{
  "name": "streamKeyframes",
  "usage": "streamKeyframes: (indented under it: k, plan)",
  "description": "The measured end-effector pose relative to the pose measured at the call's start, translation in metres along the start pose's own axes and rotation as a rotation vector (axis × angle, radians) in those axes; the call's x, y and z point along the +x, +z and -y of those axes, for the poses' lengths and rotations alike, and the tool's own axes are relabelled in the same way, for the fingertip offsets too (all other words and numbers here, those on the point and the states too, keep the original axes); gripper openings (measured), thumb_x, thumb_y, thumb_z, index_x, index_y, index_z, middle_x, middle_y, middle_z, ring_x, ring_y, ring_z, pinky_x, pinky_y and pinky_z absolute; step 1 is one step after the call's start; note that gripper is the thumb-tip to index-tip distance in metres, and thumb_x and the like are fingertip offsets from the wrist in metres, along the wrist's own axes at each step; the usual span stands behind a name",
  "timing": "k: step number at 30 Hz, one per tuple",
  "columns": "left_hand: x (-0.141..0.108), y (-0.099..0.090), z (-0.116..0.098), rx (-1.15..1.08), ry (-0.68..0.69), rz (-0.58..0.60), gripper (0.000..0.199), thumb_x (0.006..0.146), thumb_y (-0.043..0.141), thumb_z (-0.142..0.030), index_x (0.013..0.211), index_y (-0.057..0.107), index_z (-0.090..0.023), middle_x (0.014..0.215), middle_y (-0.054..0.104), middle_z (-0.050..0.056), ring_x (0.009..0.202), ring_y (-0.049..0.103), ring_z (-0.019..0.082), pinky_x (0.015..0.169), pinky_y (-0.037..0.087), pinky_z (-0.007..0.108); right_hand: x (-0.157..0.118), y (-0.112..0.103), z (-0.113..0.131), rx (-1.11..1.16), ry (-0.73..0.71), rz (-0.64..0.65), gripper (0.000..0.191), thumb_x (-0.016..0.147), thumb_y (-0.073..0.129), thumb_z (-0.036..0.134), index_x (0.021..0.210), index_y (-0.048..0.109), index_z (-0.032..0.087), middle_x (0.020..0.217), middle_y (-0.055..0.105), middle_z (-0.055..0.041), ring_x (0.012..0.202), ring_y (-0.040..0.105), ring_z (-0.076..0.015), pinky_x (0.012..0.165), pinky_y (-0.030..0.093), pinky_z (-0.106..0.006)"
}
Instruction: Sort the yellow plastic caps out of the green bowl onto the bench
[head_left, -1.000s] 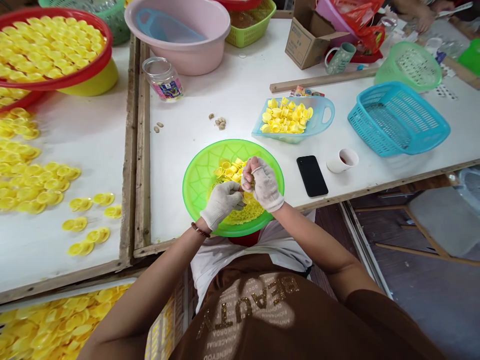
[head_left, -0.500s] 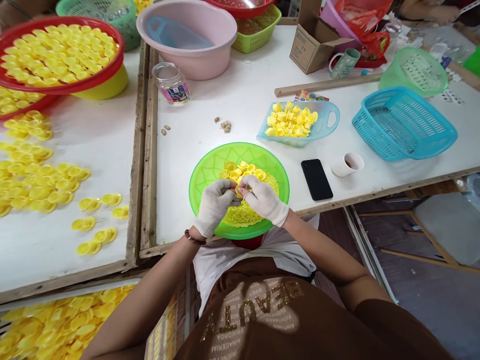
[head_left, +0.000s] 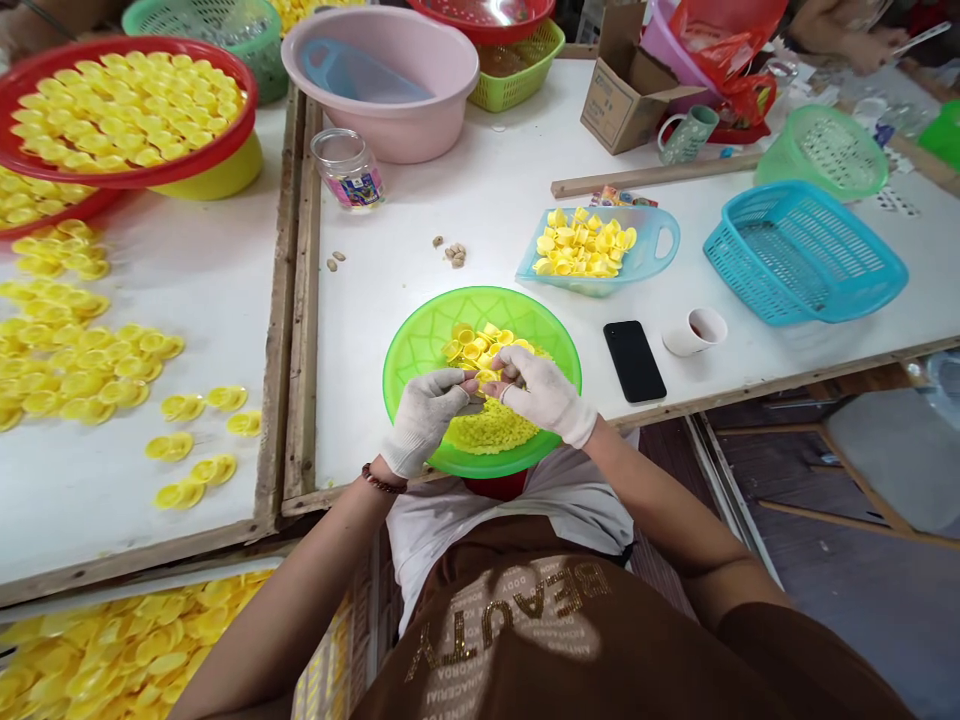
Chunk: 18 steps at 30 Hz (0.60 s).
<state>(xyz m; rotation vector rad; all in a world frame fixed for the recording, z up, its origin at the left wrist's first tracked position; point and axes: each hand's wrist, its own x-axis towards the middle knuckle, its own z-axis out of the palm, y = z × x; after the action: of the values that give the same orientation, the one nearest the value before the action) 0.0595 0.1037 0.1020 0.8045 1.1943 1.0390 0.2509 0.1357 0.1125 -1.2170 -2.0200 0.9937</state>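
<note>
Both hands, in white knit gloves with bare fingertips, meet over a green plastic bowl (head_left: 411, 345) at the table's front edge. My left hand (head_left: 431, 412) is closed, its thumb and index finger pinched at a small yellow plastic cup (head_left: 486, 377). Close on the other side, my right hand (head_left: 544, 395) has its thumb and fingers pinched together; what lies between them is too small to make out. Inside the bowl are small yellow pieces (head_left: 491, 430) in a heap, with several yellow cups (head_left: 471, 345) on top behind my fingers.
Beyond the bowl sits a blue scoop (head_left: 652, 262) of yellow cups. A black phone (head_left: 634, 360), a paper cup (head_left: 694, 332) and a blue basket (head_left: 806, 255) stand right. Left, past a wooden ridge (head_left: 281, 300), lie yellow saucer pieces (head_left: 82, 370). A co-worker's arm (head_left: 832, 35) shows far right.
My right hand has drawn slightly to the right, widening the gap between the two hands. My left hand stays almost in place. The view has shifted a little.
</note>
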Motion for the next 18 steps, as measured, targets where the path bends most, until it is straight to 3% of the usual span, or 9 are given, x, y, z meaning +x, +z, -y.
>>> streamKeyframes:
  k: [2,6,10,12,15,18]
  plan:
    - [-0.001,0.001,0.0,0.084,0.023,0.027,0.039,0.066,0.088,-0.044,0.084,0.077,-0.012,0.081,0.074,0.005,0.071,0.071,0.016,0.076,0.065,0.03,0.001,0.003,0.0,0.058,0.032,0.054,0.015,0.09,0.064,0.034,0.09,0.055,0.023,0.072,0.058,0.0031,0.062,0.053,-0.0137,0.063,0.044,-0.028]
    - [-0.002,0.0,0.0,0.103,-0.006,0.01,0.038,0.07,0.085,-0.043,0.089,0.076,-0.012,0.08,0.072,0.004,0.072,0.072,0.017,0.076,0.065,0.03,0.002,-0.003,-0.004,0.211,0.125,0.134,0.012,0.097,0.046,0.026,0.087,0.053,0.023,0.073,0.062,0.0015,0.063,0.061,-0.0148,0.065,0.049,-0.029]
    - [-0.009,-0.001,-0.008,0.046,-0.035,-0.016,0.035,0.072,0.082,-0.038,0.093,0.072,-0.011,0.078,0.071,0.003,0.073,0.072,0.017,0.08,0.065,0.034,-0.003,-0.014,-0.007,-0.15,0.037,0.082,0.015,0.09,0.05,0.014,0.096,0.062,0.021,0.094,0.07,-0.0074,0.089,0.066,-0.0225,0.085,0.051,-0.038]
    - [-0.015,-0.006,-0.017,0.076,0.011,-0.022,0.028,0.076,0.078,-0.034,0.09,0.07,-0.012,0.078,0.07,0.003,0.073,0.071,0.016,0.08,0.065,0.034,-0.005,-0.011,-0.008,-0.352,-0.051,0.147,0.021,0.089,0.05,0.01,0.098,0.065,0.02,0.105,0.07,-0.0119,0.101,0.064,-0.0262,0.093,0.049,-0.041]
    - [-0.024,-0.031,-0.033,0.147,0.114,-0.1,0.024,0.079,0.075,-0.033,0.09,0.07,-0.012,0.08,0.071,0.005,0.074,0.071,0.017,0.076,0.064,0.032,-0.006,0.011,-0.01,-0.5,-0.138,0.376,0.021,0.095,0.049,0.015,0.103,0.068,0.021,0.104,0.069,-0.0135,0.096,0.063,-0.0282,0.089,0.049,-0.043]
    - [-0.04,-0.091,-0.045,0.237,0.211,-0.347,0.028,0.079,0.073,-0.035,0.095,0.072,-0.012,0.085,0.074,0.006,0.075,0.071,0.017,0.075,0.062,0.031,-0.008,0.04,-0.012,-0.589,-0.2,0.512,0.015,0.094,0.057,0.023,0.103,0.068,0.021,0.102,0.067,-0.0156,0.092,0.062,-0.0307,0.082,0.049,-0.045]
